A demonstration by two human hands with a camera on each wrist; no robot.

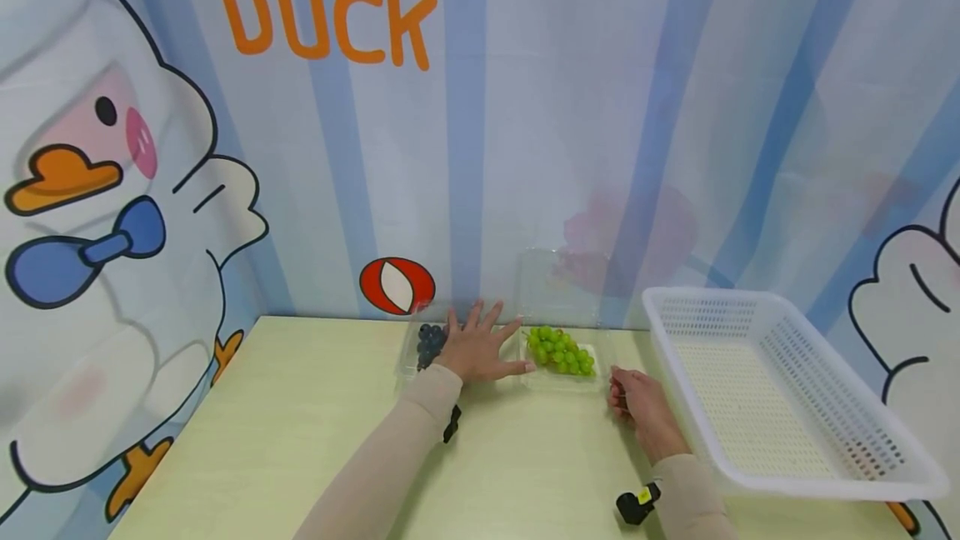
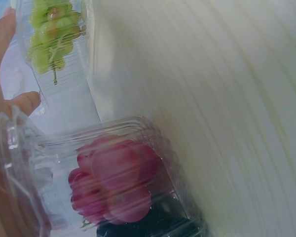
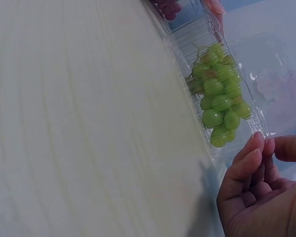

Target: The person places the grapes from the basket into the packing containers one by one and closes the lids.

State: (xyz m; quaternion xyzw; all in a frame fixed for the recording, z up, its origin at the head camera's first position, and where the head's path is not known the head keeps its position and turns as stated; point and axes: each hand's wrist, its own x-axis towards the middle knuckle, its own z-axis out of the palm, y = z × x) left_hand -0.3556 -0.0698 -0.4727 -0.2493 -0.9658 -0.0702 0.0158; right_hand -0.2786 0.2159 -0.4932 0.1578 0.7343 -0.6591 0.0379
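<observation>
My left hand [image 1: 480, 352] lies spread, fingers straight, over a clear plastic box [image 1: 408, 359]. Dark grapes [image 1: 431, 342] show beside that hand; in the left wrist view, red grapes [image 2: 113, 170] sit in the same box. To its right stands a second clear plastic box [image 3: 190, 37] holding a bunch of green grapes [image 1: 560, 351], its transparent lid [image 1: 562, 277] raised against the backdrop. At this box's right front corner, my right hand [image 1: 645, 407] pinches the rim between thumb and forefinger, the other fingers curled in.
A white perforated plastic basket [image 1: 716, 440] stands on the right of the pale wooden table [image 1: 300, 407], close beside my right hand. Behind the boxes hangs a striped backdrop [image 1: 517, 123] with duck drawings, right at the table's far edge.
</observation>
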